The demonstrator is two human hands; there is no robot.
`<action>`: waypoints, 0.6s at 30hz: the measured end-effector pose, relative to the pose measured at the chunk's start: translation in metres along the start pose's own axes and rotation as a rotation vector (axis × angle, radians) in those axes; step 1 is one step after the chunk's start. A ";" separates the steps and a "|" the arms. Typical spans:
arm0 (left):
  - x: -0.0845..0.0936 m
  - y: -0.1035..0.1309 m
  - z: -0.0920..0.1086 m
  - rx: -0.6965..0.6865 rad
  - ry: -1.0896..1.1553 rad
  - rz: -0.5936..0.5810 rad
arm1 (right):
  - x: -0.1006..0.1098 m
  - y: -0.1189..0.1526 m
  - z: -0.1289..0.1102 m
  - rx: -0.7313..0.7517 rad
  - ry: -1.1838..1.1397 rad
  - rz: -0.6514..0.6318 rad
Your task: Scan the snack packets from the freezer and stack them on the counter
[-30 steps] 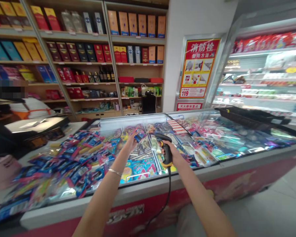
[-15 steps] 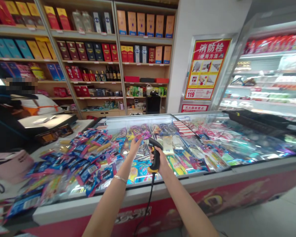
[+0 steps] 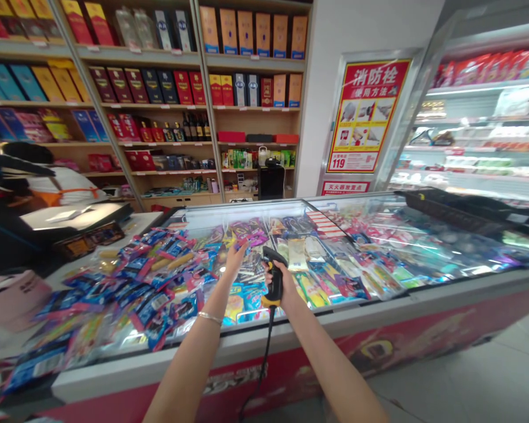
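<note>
A black and yellow barcode scanner (image 3: 274, 276) is gripped in my right hand (image 3: 285, 283), its handle upright and its head pointing left toward my other hand. Its cable hangs down past the freezer's front edge. My left hand (image 3: 234, 257) is stretched over the chest freezer (image 3: 242, 207), fingers pinched together. A small purplish bit shows at the fingertips, too small to name and hard to part from the purple packets (image 3: 258, 237) behind it. Wrapped ice creams (image 3: 306, 252) lie inside the freezer below both hands.
Many blue-wrapped packets (image 3: 152, 282) are heaped on the freezer's left side. A pink bag (image 3: 15, 299) stands at the far left. A person in white (image 3: 62, 182) is behind the counter. Shelves of boxes (image 3: 247, 88) line the back wall; a dark cover (image 3: 462, 208) lies on the right.
The view has shifted slightly, so the shelves sit a little further left and higher. My left hand has drawn slightly left, away from the scanner, which stays in my right hand.
</note>
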State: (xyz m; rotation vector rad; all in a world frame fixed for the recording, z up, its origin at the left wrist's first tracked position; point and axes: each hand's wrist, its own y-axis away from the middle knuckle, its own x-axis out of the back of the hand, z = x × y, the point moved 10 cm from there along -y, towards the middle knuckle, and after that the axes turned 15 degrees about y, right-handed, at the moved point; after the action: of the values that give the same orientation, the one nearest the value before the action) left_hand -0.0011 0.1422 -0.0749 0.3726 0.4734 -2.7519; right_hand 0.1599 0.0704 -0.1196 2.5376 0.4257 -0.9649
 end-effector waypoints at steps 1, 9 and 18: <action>0.000 -0.001 -0.001 0.008 0.000 -0.003 | 0.000 0.000 0.000 0.001 -0.002 0.002; -0.002 0.000 -0.005 0.020 -0.025 -0.017 | -0.001 0.005 0.001 0.007 -0.060 0.016; -0.003 -0.001 -0.007 0.009 -0.048 -0.053 | -0.002 0.006 0.001 0.006 -0.072 0.017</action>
State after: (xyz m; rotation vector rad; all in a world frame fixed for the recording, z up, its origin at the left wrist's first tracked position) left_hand 0.0025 0.1465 -0.0800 0.2996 0.4655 -2.8084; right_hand 0.1604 0.0647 -0.1170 2.4994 0.3805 -1.0491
